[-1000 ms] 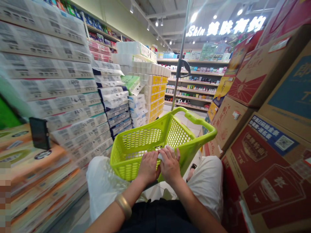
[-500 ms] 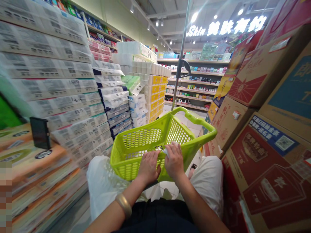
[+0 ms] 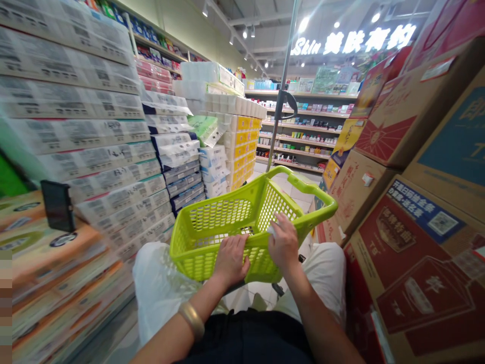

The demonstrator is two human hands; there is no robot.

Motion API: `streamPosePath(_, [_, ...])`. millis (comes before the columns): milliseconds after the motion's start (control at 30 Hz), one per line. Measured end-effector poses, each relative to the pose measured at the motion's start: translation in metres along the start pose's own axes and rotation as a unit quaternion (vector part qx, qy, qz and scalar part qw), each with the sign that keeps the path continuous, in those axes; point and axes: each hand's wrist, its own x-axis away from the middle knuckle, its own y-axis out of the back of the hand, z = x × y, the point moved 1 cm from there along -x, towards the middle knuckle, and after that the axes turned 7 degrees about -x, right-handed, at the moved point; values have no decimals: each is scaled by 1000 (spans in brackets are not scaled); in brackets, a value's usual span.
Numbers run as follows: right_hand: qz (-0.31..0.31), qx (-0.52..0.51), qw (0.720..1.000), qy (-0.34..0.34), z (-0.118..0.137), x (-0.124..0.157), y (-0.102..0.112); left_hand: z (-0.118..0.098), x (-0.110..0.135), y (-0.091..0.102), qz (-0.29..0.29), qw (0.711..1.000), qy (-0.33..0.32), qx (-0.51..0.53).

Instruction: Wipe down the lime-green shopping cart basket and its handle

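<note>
A lime-green plastic shopping basket cart (image 3: 191,264) with perforated walls stands between my knees. Its inside looks bare, and its raised handle points to the right. My left hand (image 3: 232,260) is closed over the near rim, fingers on the inner side and thumb outside. Further right along that same rim is my right hand (image 3: 284,246), its fingers bent around a crumpled white tissue (image 3: 271,230). Most of the tissue is hidden under the fingers, and it lies against the rim.
Stacked tissue packs (image 3: 109,101) rise on the left, with a black phone-like device (image 3: 58,206) on an orange pack pile (image 3: 56,253). Cardboard cartons (image 3: 409,263) wall the right side. Ahead are a glass door's handle (image 3: 290,105) and stocked shelves (image 3: 306,136).
My right hand has slid rightward along the basket's rim with the tissue, away from my left hand. The left hand keeps its hold, nearly unmoved.
</note>
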Motion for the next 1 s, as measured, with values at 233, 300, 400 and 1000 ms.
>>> streamPosePath(233, [84, -26, 994, 68, 33, 16, -30, 1, 0, 1, 10, 1000, -16, -11])
streamPosePath(300, [65, -15, 997, 49, 18, 8, -17, 1, 1, 1, 8, 1000, -12, -4])
streamPosePath(400, [-18, 16, 1000, -8, -13, -9, 9, 1, 1, 1, 4, 1000, 0, 2])
streamPosePath(1000, [21, 50, 998, -16, 9, 1, -4, 2, 2, -1, -5, 1000, -13, -5])
